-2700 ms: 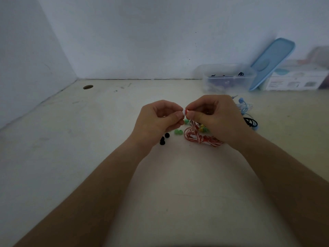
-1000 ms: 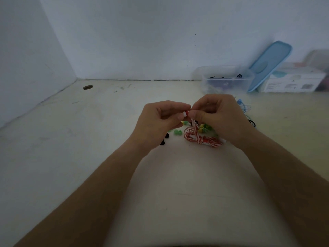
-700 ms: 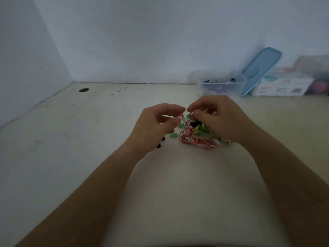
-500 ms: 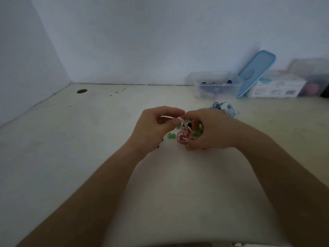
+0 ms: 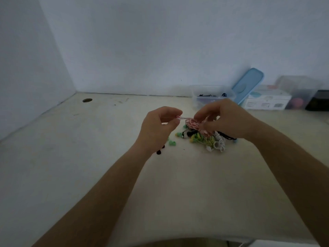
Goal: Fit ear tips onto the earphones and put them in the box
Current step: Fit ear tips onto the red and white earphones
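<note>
The pale table (image 5: pixel 106 157) carries everything. At its far side, at about one o'clock from the hands, stands the clear box (image 5: pixel 201 99), open, with its blue lid (image 5: pixel 247 86) leaning on the wall just beside it.

The left hand (image 5: pixel 158 127) has thumb and forefinger pressed together on one earbud (image 5: pixel 179 117). The right hand (image 5: pixel 229 118) has its fingers curled round the coil of the red-and-white earphones (image 5: pixel 194 124), which is lifted off the table, between the two hands. Whether a tip already sits on the bud I cannot tell; it is too small.

Under the right hand, at five o'clock from the coil, lies a pile of other earphones (image 5: pixel 211 141). Some green ear tips (image 5: pixel 172 143) lie at seven o'clock from the coil, and black ear tips (image 5: pixel 159 152) near the left wrist.

The step, I think, is to finish this pair and carry it to the box. To do it well, the left pinch should stay firm on the bud, and the right hand should gather every loose loop, so no cord catches the pile. Then both hands should lift together toward one o'clock and lower the coil inside the box walls.
</note>
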`<action>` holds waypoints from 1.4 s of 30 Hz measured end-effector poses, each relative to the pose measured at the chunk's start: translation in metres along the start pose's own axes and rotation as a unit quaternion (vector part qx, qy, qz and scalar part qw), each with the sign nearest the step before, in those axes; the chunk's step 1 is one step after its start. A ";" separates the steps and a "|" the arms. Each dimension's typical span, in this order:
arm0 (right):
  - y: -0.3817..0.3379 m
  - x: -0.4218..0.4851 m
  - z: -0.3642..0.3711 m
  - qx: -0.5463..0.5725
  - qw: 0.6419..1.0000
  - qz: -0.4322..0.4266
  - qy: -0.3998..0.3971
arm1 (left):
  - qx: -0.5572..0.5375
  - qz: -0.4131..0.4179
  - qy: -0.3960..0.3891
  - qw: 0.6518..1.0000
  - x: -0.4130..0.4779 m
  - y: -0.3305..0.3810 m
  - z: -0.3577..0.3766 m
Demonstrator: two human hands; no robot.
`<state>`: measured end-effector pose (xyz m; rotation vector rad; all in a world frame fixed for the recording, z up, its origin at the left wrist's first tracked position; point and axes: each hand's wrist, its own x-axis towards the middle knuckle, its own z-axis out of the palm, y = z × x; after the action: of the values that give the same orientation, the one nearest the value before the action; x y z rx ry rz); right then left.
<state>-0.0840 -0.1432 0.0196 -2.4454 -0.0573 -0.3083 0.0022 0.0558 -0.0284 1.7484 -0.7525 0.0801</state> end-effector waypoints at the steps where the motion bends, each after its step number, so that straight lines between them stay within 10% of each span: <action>1: 0.001 0.001 -0.007 0.012 1.000 0.000 0.012 | 0.006 0.002 -0.005 1.000 0.003 0.003 0.001; 17: 0.070 0.084 -0.076 0.061 0.974 0.070 0.208 | 0.070 -0.022 0.004 0.997 0.150 0.027 0.088; 26: 0.125 0.137 -0.080 -0.052 0.981 0.104 0.153 | 0.238 -0.042 -0.036 0.970 0.210 -0.002 0.126; 42: 0.079 0.070 -0.066 -0.041 0.989 0.081 0.120 | 0.223 -0.054 -0.064 0.971 0.127 0.020 0.080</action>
<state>-0.0197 -0.2487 0.0368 -2.4577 0.2618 -0.5378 0.0663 -0.0737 0.0163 2.2364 -0.7718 0.0666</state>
